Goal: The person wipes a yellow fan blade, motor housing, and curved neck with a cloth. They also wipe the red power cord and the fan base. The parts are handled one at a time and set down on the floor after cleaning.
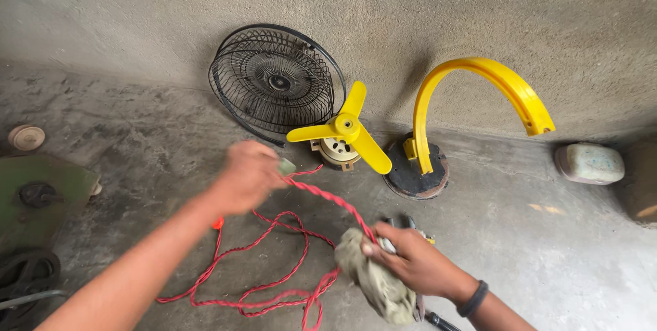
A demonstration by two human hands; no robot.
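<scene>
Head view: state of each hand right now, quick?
Left hand: closed, pinching the red twisted cord taut, blurred.
Right hand: closed on a grey-green rag wrapped around the cord.

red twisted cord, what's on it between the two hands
In the head view, nothing: the red twisted cord runs taut and bare from the left hand to the right hand, which holds a grey rag.

Red cord and rag, in hand over the floor

A red twisted cord [274,262] is running taut from the left hand [248,175] down to the right hand [417,262], its slack lying in loose loops on the concrete floor [520,249]. A crumpled grey-green rag [373,279] is sitting bunched around the cord inside the right hand's grasp, hanging below it.
</scene>
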